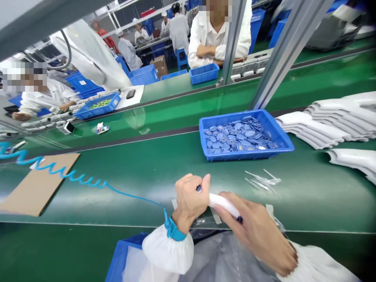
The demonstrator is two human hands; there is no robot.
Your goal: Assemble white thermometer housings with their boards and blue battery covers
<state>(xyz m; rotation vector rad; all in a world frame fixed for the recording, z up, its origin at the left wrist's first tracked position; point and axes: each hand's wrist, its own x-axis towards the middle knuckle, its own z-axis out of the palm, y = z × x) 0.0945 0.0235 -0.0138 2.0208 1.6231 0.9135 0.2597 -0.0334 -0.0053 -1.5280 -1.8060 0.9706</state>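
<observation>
One white part (222,203) | between left hand (192,196) and right hand (255,224) | gripped by both

The left hand (190,197) and the right hand (255,223) are both bare, without gloves. The left sleeve (167,252), at the bottom centre of the frame, is white, and its end is puffed and gathered. The right sleeve (317,262), in the lower right corner, is also white, with small folds. A bright blue wristband (176,231) is worn on the left side; from it a thin blue cord (132,194) runs leftward and becomes a loose spiral near the left edge.
</observation>
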